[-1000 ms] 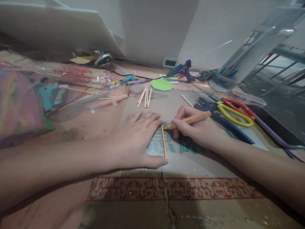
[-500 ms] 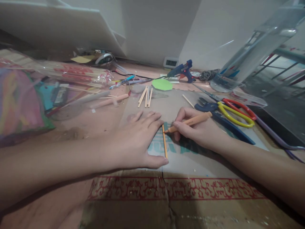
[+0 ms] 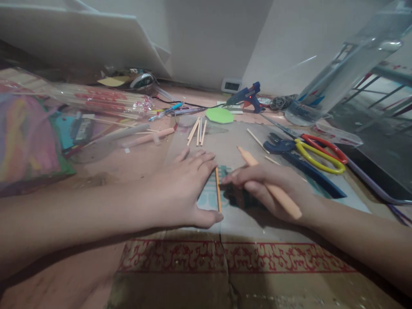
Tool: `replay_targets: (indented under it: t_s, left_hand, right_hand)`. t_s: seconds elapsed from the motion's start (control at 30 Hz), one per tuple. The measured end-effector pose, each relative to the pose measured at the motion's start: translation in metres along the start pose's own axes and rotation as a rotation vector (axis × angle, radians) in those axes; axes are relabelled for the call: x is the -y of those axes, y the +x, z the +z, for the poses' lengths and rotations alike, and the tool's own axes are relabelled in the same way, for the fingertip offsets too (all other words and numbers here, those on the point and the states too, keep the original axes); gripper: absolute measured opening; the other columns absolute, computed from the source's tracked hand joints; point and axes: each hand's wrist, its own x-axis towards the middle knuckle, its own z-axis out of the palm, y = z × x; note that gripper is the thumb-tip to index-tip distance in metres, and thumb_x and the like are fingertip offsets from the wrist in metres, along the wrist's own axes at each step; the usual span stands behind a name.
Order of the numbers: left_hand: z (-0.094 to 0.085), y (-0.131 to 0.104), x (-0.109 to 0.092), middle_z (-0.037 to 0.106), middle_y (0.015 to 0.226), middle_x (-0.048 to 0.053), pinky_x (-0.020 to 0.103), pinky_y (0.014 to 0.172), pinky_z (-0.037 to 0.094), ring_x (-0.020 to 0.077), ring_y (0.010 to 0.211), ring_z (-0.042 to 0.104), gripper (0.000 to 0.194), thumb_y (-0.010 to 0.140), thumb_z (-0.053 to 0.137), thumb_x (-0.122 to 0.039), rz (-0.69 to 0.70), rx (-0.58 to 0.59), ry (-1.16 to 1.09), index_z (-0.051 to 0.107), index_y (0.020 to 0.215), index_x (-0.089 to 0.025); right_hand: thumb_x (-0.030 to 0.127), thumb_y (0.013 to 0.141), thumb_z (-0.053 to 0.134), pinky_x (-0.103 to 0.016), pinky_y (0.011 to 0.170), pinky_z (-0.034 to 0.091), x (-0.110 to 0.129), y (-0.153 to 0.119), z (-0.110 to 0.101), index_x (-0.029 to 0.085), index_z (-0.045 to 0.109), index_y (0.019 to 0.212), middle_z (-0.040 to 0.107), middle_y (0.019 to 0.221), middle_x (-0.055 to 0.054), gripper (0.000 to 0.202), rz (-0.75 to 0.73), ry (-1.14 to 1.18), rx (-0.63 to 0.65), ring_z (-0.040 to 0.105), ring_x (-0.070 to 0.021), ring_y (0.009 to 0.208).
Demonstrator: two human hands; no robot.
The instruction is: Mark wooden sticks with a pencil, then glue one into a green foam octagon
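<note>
My left hand (image 3: 180, 189) lies spread on the cardboard, steadying a thin orange stick (image 3: 218, 189) between its forefinger at the far end and its thumb at the near end. In my right hand (image 3: 270, 184) is an orange marker pen (image 3: 285, 201), held aslant with its tip pointing up and away. The right forefinger reaches toward the middle of the stick; whether it touches is hard to tell. Beyond the hands lie several short pale sticks (image 3: 197, 131) and a green paper octagon (image 3: 219, 115). A loose pale stick (image 3: 257, 140) rests to their right.
Blue pliers (image 3: 309, 165) and scissors with red and yellow handles (image 3: 322, 156) lie at the right. Behind are a blue glue gun (image 3: 246, 96) and a clear bottle (image 3: 325, 81). Bagged sticks (image 3: 96, 98) and a colourful bag (image 3: 28, 141) are at the left.
The marker's tip has left the stick and swung upward in my right hand, whose forefinger now points at the stick. My left hand and the stick have shifted slightly left.
</note>
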Motion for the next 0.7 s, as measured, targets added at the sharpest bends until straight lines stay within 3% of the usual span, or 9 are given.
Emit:
replay_targets:
  t_s: [0.1,0.2,0.47,0.7]
  left_hand:
    - [-0.006,-0.001,0.001,0.059,0.142,0.022,0.057,0.117,0.036,0.0433,0.142,0.047,0.074,0.079,0.068,-0.066,0.006,-0.004,0.018,0.061,0.128,-0.011]
    - [-0.006,0.0,0.001,0.061,0.138,0.02,0.055,0.115,0.039,0.0425,0.14,0.048,0.068,0.08,0.066,-0.065,0.017,-0.022,0.022,0.063,0.123,-0.013]
    - [0.003,-0.001,0.005,0.052,0.151,0.022,0.057,0.112,0.04,0.0445,0.148,0.037,0.084,0.082,0.059,-0.077,0.002,-0.014,0.01,0.055,0.136,-0.012]
    - [0.005,0.001,0.006,0.044,0.159,0.022,0.056,0.121,0.029,0.0414,0.152,0.033,0.093,0.082,0.057,-0.081,0.007,-0.006,-0.006,0.049,0.145,-0.012]
  right_hand:
    - [0.028,0.103,0.057,-0.035,0.083,0.057,-0.004,-0.003,0.003,0.021,0.066,0.111,0.08,0.106,-0.011,0.014,-0.187,-0.11,0.133,0.075,-0.0232,0.097]
    - [0.028,0.103,0.057,-0.037,0.084,0.058,-0.009,-0.003,0.005,0.02,0.064,0.116,0.079,0.11,-0.014,0.017,-0.262,-0.184,0.169,0.074,-0.0245,0.1]
    - [0.022,0.099,0.062,-0.039,0.09,0.06,-0.007,-0.003,0.0,0.02,0.065,0.105,0.08,0.11,-0.014,0.006,-0.211,-0.179,0.141,0.077,-0.0243,0.101]
    - [0.02,0.096,0.064,-0.042,0.088,0.061,-0.002,-0.002,-0.001,0.022,0.067,0.106,0.082,0.107,-0.013,0.011,-0.173,-0.187,0.137,0.079,-0.0271,0.096]
